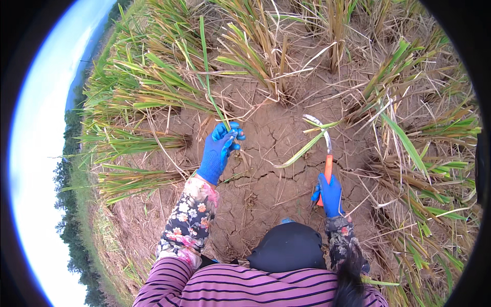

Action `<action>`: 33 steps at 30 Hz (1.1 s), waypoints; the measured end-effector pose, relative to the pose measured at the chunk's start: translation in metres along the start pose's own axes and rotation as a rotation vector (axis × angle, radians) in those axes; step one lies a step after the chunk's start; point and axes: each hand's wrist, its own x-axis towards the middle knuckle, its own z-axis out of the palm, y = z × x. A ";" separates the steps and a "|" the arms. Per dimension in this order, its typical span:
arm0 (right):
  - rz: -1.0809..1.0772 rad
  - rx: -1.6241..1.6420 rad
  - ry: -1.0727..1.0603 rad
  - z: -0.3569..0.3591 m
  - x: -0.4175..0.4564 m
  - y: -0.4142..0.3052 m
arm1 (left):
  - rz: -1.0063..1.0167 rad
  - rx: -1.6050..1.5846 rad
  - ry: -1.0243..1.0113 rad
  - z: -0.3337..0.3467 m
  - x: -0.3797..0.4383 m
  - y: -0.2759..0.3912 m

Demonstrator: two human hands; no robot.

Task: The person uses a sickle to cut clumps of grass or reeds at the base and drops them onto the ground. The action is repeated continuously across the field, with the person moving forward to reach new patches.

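Observation:
My left hand, in a blue knit work glove, pinches the lower end of a long green grass-like stalk. The stalk points up and away over the cut clumps. My right hand, gloved in blue too, is closed around the orange handle of a sickle. Its curved metal blade reaches forward above the soil. A green leaf piece crosses the blade near its middle; whether it is caught there or lies behind, I cannot tell.
Cracked brown soil lies between my hands, strewn with dry straw. Cut rice-like stubble clumps stand at the left, ahead and at the right. A dark rounded cloth-covered form is close to my body. Trees line the far left.

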 end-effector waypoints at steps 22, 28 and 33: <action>0.226 -0.030 -0.127 0.093 0.050 0.038 | 0.249 0.568 0.259 0.099 0.205 -0.044; 0.079 -0.293 -0.224 0.014 -0.049 0.098 | 0.258 0.510 0.234 0.008 0.103 -0.025; 0.234 -0.229 -0.231 0.043 -0.005 0.009 | 0.158 0.290 0.612 -0.134 0.002 -0.083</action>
